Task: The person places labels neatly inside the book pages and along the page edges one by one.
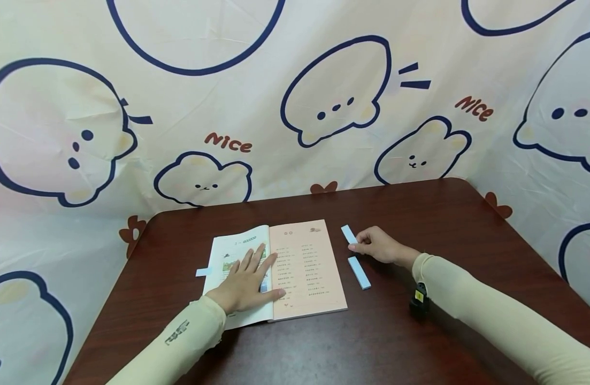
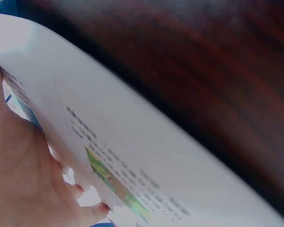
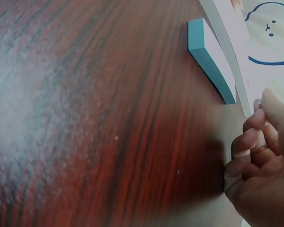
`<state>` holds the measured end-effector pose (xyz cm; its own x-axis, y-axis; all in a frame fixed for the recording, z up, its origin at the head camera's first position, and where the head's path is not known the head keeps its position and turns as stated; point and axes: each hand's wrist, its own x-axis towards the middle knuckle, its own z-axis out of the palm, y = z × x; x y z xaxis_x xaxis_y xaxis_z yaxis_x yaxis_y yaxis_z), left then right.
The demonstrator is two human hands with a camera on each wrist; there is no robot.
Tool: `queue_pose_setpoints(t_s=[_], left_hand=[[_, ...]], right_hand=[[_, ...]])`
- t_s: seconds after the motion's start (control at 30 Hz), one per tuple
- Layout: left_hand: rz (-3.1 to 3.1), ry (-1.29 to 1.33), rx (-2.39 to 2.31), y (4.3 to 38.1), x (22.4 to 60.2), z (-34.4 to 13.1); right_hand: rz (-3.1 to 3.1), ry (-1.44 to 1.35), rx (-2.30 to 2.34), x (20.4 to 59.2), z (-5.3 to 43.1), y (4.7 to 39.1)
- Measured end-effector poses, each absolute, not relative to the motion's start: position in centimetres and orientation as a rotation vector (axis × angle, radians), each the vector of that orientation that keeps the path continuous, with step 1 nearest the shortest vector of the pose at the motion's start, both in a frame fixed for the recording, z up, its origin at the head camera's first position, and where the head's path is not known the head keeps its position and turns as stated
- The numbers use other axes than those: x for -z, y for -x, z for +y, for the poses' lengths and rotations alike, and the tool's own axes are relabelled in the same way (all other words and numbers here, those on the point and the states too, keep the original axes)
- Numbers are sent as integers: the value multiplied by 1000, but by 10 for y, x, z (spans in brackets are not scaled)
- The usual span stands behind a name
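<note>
An open book (image 1: pixel 306 267) lies on the table, printed text on its pink right page and a small picture on its white left page (image 2: pixel 113 156). My left hand (image 1: pixel 246 283) rests on it with spread fingers, mostly on the left page; the left wrist view shows the palm side (image 2: pixel 28 170). To the book's right are two narrow light blue sticky note pads, a far one (image 1: pixel 349 234) and a near one (image 1: pixel 359 272). At the far pad's near end, my right hand (image 1: pixel 378 245) pinches with thumb and forefinger; how much it grips is hidden.
A pale blue tab (image 1: pixel 203 272) sticks out from the book's left edge. The dark brown table (image 1: pixel 410 214) meets a patterned cloth (image 1: pixel 256 107) along its back edge. A black device (image 1: pixel 419 299) is strapped at the right wrist.
</note>
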<state>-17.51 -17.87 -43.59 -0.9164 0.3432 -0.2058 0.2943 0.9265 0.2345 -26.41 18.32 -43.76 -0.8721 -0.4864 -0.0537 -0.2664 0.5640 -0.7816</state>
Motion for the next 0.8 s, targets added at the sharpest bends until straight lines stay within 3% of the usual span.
queue_pose_setpoints(t_s=[0.8], left_hand=[[2845,-499,-285,175,438,-180]], right_hand=[[2547,647,1502,430,189,265]])
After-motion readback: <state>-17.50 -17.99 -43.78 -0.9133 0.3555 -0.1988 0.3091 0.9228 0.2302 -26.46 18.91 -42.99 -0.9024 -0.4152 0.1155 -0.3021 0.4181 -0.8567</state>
